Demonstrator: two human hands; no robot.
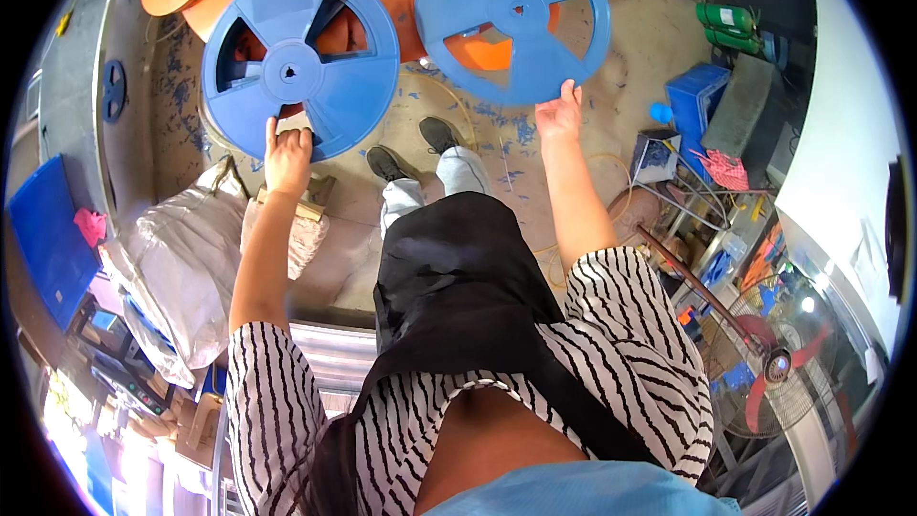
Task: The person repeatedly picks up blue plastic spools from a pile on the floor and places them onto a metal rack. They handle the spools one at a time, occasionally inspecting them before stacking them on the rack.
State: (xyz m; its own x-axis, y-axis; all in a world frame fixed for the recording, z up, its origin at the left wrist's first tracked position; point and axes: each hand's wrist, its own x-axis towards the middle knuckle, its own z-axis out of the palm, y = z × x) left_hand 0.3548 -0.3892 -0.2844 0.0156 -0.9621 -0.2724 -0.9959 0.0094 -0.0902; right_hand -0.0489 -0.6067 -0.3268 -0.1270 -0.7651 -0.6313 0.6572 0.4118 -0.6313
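Left grip (288, 159), nearly closed, pinches one blue reel flange (283, 88), right grip (560, 118) its twin (519, 27), beyond the black apron (458, 282); likely light, stiff, best rim-held.

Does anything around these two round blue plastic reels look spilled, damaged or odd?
Yes: ragged blue flakes lie scattered on the concrete floor, near the dark lace-up shoes and farther left, possibly uncleared scraps. The reels show no obvious damage.

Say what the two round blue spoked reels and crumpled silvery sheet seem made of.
Left blue reel and right blue reel: probably moulded plastic, satin finish, judging by even colour and soft sheen. Crumpled silvery sheet: perhaps plastic film or coated fabric, faintly shiny; its creases catch light.
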